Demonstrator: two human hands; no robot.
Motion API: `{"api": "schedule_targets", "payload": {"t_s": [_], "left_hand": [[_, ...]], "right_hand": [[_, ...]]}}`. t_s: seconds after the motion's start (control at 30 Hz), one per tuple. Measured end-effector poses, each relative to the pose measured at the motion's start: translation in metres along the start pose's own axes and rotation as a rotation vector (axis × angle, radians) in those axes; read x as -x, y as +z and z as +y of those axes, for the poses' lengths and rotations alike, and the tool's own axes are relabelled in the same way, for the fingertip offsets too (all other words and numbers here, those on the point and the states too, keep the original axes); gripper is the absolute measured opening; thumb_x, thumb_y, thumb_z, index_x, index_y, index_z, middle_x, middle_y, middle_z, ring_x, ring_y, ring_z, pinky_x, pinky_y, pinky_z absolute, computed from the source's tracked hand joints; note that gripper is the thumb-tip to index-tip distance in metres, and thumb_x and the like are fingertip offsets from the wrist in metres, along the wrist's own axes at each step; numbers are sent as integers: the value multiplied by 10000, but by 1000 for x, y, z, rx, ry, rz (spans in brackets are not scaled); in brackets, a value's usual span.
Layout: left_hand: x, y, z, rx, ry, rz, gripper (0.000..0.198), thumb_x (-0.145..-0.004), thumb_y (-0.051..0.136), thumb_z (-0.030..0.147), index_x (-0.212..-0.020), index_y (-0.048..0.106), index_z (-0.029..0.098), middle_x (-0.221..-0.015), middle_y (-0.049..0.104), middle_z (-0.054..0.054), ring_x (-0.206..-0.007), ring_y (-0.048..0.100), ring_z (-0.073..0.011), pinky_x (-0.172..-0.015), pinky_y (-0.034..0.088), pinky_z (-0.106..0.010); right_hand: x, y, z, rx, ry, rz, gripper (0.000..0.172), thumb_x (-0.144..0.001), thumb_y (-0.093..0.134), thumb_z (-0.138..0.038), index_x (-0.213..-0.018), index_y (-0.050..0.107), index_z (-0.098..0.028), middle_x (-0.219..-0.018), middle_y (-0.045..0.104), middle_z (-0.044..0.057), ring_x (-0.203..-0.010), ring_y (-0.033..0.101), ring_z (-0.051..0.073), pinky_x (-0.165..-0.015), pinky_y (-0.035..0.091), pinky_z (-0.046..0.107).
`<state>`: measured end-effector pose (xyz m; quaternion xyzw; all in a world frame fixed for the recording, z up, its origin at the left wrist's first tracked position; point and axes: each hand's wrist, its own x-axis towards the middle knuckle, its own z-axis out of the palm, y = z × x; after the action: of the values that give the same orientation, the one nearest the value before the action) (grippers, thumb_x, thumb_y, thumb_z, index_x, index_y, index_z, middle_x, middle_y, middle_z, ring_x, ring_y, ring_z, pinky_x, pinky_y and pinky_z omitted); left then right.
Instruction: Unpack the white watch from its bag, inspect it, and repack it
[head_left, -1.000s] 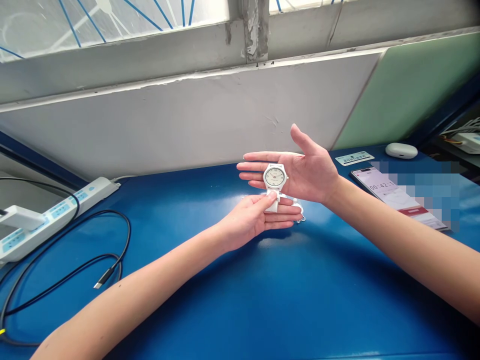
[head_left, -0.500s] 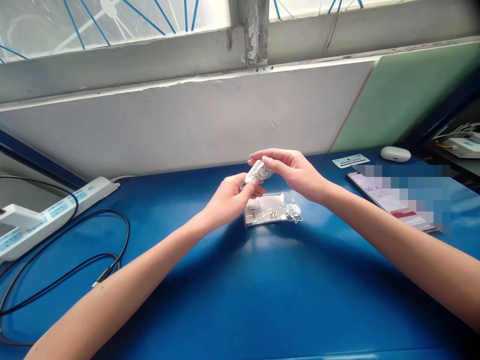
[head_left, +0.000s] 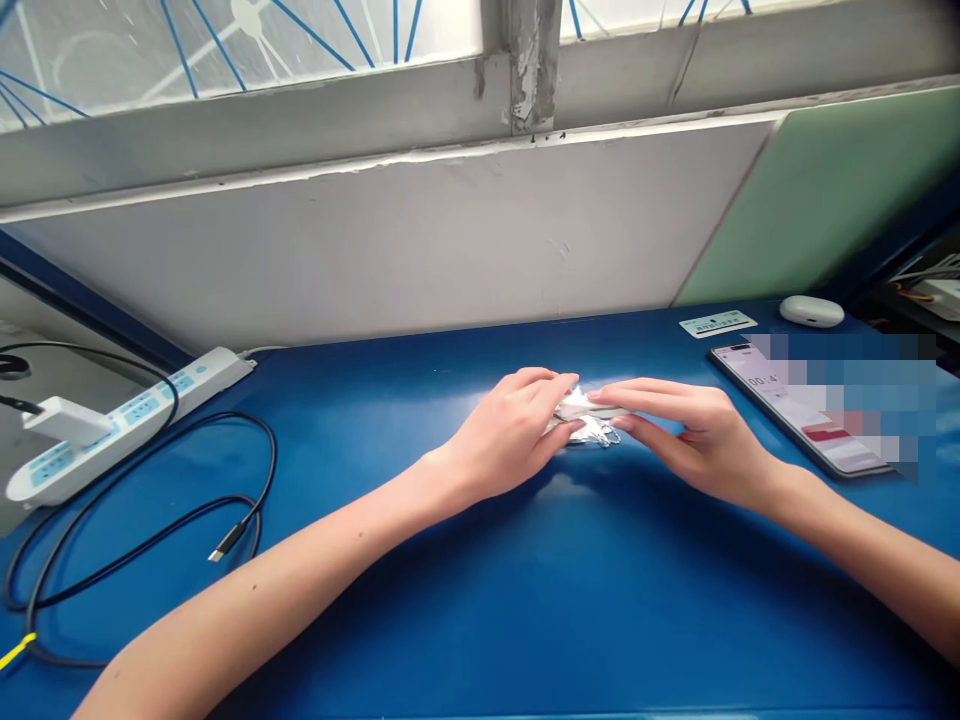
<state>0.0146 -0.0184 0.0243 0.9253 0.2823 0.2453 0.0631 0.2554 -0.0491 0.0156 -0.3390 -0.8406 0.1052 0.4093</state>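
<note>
My left hand (head_left: 514,428) and my right hand (head_left: 686,428) meet low over the middle of the blue table. Between their fingertips is a small white folded piece (head_left: 576,404), pinched from both sides; what it is made of is hard to make out. Beneath it lies a clear plastic packet (head_left: 602,432) with a small bead chain at its right end. My left hand covers most of the packet. The thumb and fingers of each hand are closed on the white piece's edges.
A white power strip (head_left: 135,420) with a plugged-in adapter (head_left: 71,420) and a looped black cable (head_left: 270,460) lies at left. On the right are a phone (head_left: 795,410), a white card (head_left: 718,324) and a white earbud case (head_left: 811,311). A wall stands behind the table.
Both hands have come down and to the right with the white piece, now over the plastic packet. My right fingers have closed on its right edge. The printed dial no longer shows.
</note>
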Motion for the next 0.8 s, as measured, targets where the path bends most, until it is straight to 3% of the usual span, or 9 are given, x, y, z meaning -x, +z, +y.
{"api": "schedule_targets", "payload": {"t_s": [0.13, 0.23, 0.47, 0.63, 0.8], "left_hand": [[5, 6, -13, -36, -93, -135, 577, -968, 581, 421, -1429, 419, 115, -1443, 543, -192, -1384, 451, -364, -1102, 429, -527], [7, 11, -22, -14, -145, -202, 587, -959, 577, 486, -1393, 461, 108, -1426, 548, -209, -1370, 471, -368, -1105, 419, -534], [8, 15, -24, 16, -148, -149, 594, -876, 680, 527, -1297, 545, 131, -1343, 587, -198, -1288, 516, -363, -1084, 437, -528], [10, 15, -21, 20, -196, -93, 541, -871, 689, 488, -1265, 580, 134, -1233, 616, -172, -1153, 554, -331, -973, 511, -485], [12, 18, -22, 45, -176, -54, 501, -915, 634, 479, -1285, 563, 147, -1239, 612, -165, -1144, 546, -315, -975, 505, -491]], "right_hand": [[12, -7, 8, 32, 52, -8, 351, -928, 613, -142, -1242, 697, -274, -1183, 744, 54, -1057, 718, 221, -927, 584, 334], [13, -12, 20, 99, 53, 3, 330, -932, 613, -155, -1235, 702, -251, -1169, 740, 78, -1040, 719, 226, -932, 584, 353], [13, -14, 46, 137, 46, -76, 268, -941, 600, -196, -1168, 740, -221, -1169, 737, 103, -1016, 728, 233, -909, 597, 350], [13, -19, 49, 91, 60, -155, 281, -944, 591, -214, -1184, 739, -225, -1172, 736, 104, -1000, 731, 232, -882, 602, 339], [12, -29, 51, 59, 86, -223, 275, -945, 590, -259, -1174, 743, -260, -1176, 738, 83, -1004, 728, 247, -878, 605, 361]]}}
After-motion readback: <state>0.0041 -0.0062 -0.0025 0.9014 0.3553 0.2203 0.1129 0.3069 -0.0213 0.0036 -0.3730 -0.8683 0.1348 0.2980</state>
